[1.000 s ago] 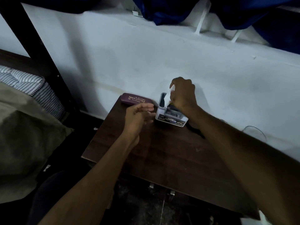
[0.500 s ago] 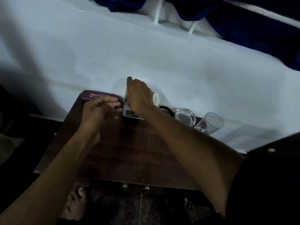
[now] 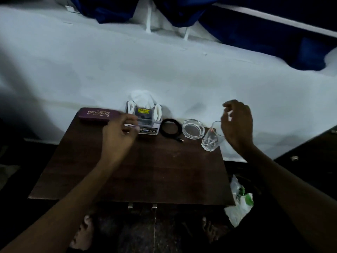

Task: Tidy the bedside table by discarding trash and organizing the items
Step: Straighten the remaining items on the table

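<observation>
Lining the back edge: five items sit in a row along the far edge of the dark wooden worktop (image 3: 155, 172), against the white wall.
Glasses case: a maroon glasses case (image 3: 97, 115) printed "PRINCE OPTICALS" lies flat at the upper left corner of the worktop.
Organizer: a small white organizer (image 3: 145, 118) stands just right of the case, with white tissue (image 3: 141, 97) poking from its top and white pieces in its side slots.
Cable: a black coiled cable (image 3: 170, 128) lies just right of the organizer, its plug end pointing toward the centre of the frame.
Ashtray: a clear glass ashtray (image 3: 193, 128) sits beside the cable.
Tumbler: a clear glass tumbler (image 3: 212, 136) stands at the right end of the row, near the worktop's right edge.
Left hand: the left hand (image 3: 119, 137) hovers in front of the organizer, fingers loosely curled, grip empty.
Right hand: the right hand (image 3: 237, 123) hangs in the air just right of the tumbler, fingers half curled, grip holding nothing.
Lower right: a white and green plastic bag (image 3: 239, 203) lies on the floor beside the worktop.
Bottom of frame: bare feet (image 3: 84, 232) show on the dark floor.
</observation>
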Demonstrator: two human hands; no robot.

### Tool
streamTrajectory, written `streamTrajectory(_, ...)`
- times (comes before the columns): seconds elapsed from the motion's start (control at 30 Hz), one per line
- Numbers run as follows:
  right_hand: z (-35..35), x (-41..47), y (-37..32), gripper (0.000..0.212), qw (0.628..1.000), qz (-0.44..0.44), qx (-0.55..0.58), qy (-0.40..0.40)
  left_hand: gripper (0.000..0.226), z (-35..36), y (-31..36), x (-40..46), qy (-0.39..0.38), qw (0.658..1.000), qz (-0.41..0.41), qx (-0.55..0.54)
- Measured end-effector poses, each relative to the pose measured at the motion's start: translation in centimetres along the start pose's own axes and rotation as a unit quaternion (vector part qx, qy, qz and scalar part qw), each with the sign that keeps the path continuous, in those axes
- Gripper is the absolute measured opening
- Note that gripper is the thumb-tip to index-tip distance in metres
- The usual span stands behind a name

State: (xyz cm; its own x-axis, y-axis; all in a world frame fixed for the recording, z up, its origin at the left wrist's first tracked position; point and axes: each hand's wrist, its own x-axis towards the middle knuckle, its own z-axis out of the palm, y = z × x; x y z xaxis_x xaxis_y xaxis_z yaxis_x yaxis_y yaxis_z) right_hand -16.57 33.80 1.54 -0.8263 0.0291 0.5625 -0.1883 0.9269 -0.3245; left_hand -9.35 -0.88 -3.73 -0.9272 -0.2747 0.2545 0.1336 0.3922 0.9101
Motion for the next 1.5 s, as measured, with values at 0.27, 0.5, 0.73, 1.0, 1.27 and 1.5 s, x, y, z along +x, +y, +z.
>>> streamTrajectory(0.27,0.0,-3.8,7.7,0.077,0.923,0.242,0.142,-0.264,0.049,14.2,5.4,-2.5,-0.172,0.985,-0.028,0.002)
streamTrajectory(0.5,2.5,-6.6,7.3,0.071,0.901,0.217,0.282,-0.247,0.063,23.6,8.0,-1.9,-0.233,0.969,-0.074,-0.029)
streamTrajectory(0.73,2.5,-5.2,6.8,0.055,0.926,0.194,0.279,-0.162,0.050,25.1,8.0,0.0,-0.177,0.982,-0.050,-0.033)
streamTrajectory(1.0,3.7,2.0,2.3,0.044,0.939,0.141,0.295,-0.109,0.052,21.0,9.7,8.4,-0.140,0.989,0.000,-0.046)
streamTrajectory(1.27,7.0,0.8,1.9,0.066,0.943,0.120,0.241,-0.193,0.043,20.2,4.7,8.6,-0.171,0.983,-0.052,-0.030)
streamTrajectory(1.5,8.6,0.0,3.1,0.057,0.944,0.126,0.238,-0.189,0.036,21.3,3.0,8.3,-0.166,0.984,-0.044,-0.039)
